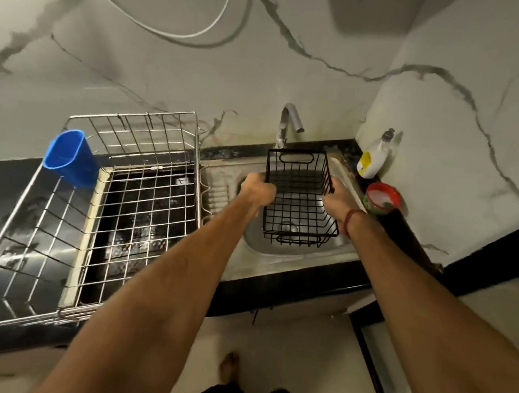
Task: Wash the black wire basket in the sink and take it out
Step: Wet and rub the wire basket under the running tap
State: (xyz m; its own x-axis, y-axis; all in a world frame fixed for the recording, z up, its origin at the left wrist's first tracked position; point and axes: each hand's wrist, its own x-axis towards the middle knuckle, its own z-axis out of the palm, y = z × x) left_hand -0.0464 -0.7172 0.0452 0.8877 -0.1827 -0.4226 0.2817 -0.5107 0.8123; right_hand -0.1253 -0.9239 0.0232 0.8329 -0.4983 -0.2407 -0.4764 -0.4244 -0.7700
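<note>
I'm holding the black wire basket point(300, 199) over the sink point(255, 241), open side up, right below the faucet point(288, 122). My left hand point(258, 191) is gripping its left rim, fingers curled tight around the top wire, and my right hand point(338, 201) is clasping the right side, fingers wrapping the wall wires. The steel dish rack point(99, 211) with its blue cup point(70, 157) is sitting to my left, the soap bottle point(376, 158) far right.
</note>
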